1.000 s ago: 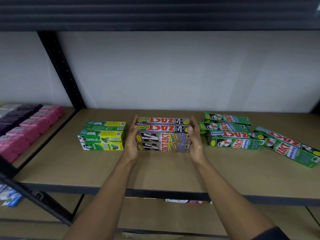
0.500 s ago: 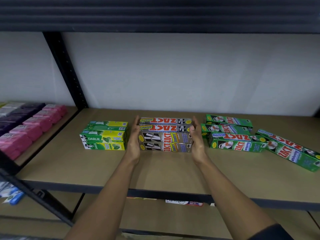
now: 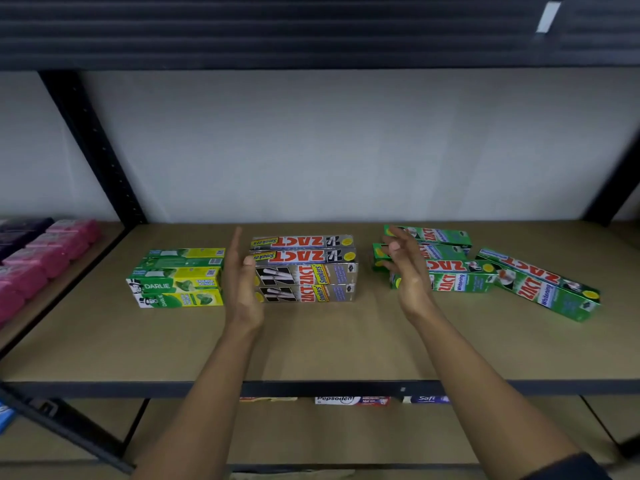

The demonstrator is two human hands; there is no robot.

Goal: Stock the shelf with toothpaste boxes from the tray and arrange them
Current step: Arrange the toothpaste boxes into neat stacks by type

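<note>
The bare left forearm [image 3: 194, 403] comes in from 7 o'clock and reaches toward 12 o'clock. The left hand [image 3: 242, 289] stands on edge, its palm facing 3 o'clock. Its fingers [image 3: 236, 244] are straight, held together and point to 12 o'clock, with the thumb [image 3: 250, 261] tucked forward beside the palm. The bare right forearm [image 3: 485, 386] comes in from 5 o'clock and slants toward 11 o'clock, with a dark sleeve cuff [image 3: 571, 467] at its near end. The right hand [image 3: 412, 278] is raised with its palm facing 9 o'clock. Its fingers [image 3: 398, 242] are loosely spread and slightly bent. The two palms face each other, well apart.
</note>
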